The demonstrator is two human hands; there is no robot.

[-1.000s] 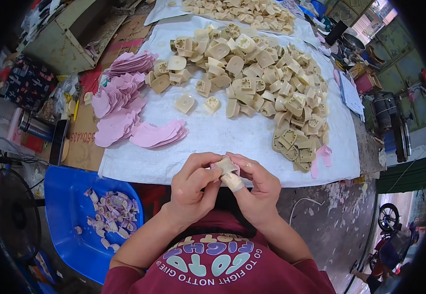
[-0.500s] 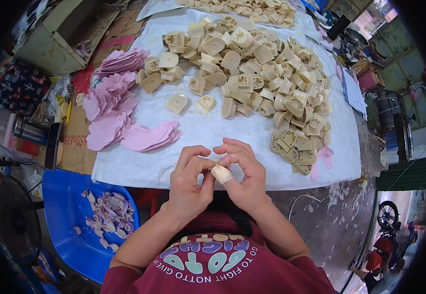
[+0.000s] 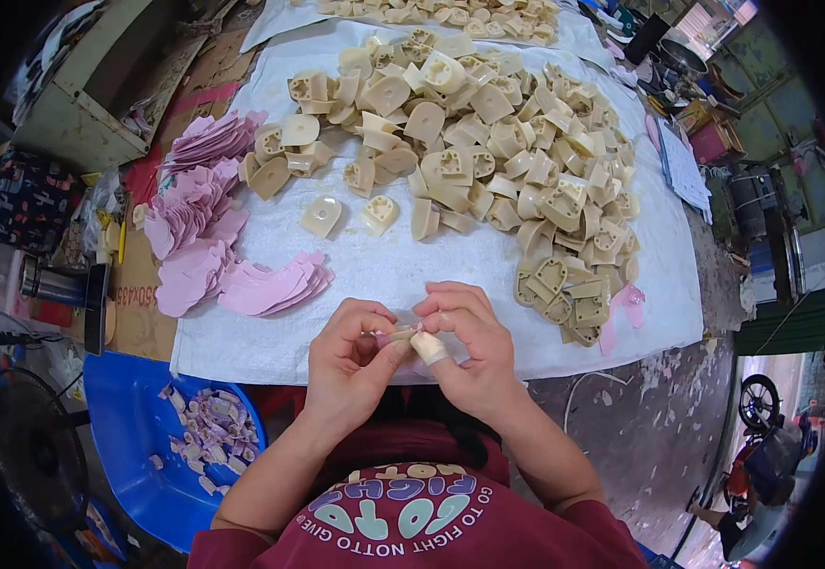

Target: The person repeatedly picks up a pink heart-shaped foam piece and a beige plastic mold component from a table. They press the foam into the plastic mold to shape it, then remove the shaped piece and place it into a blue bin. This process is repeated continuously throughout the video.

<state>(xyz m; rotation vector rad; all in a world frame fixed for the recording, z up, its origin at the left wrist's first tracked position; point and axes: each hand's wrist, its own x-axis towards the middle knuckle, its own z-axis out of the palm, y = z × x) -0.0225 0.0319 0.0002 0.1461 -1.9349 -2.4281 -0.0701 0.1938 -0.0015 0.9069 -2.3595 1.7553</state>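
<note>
Just over the table's near edge, both hands meet at their fingertips. My left hand (image 3: 348, 365) pinches a small beige piece with pink on it (image 3: 395, 335), mostly covered by the fingers; it looks like a heel with a pink cover. My right hand (image 3: 477, 353) closes on the same piece from the other side, its thumb wrapped in pale tape (image 3: 429, 348). Ahead of the hands lie two single beige shoe heels (image 3: 322, 216) and a large heap of them (image 3: 526, 161). Fanned stacks of pink cut sheets (image 3: 275, 284) lie to the left.
A blue basin (image 3: 123, 455) with pink-and-beige pieces stands low on the left, next to a fan (image 3: 33, 446). A white sheet (image 3: 251, 341) covers the table. At the right edge lie loose pink scraps (image 3: 630, 296) and papers (image 3: 683, 175). A motorbike (image 3: 759, 408) is at far right.
My left hand has shifted slightly left and down, so more of the pinched piece shows between the fingers. My right hand keeps nearly the same place. The whole view has tilted slightly.
</note>
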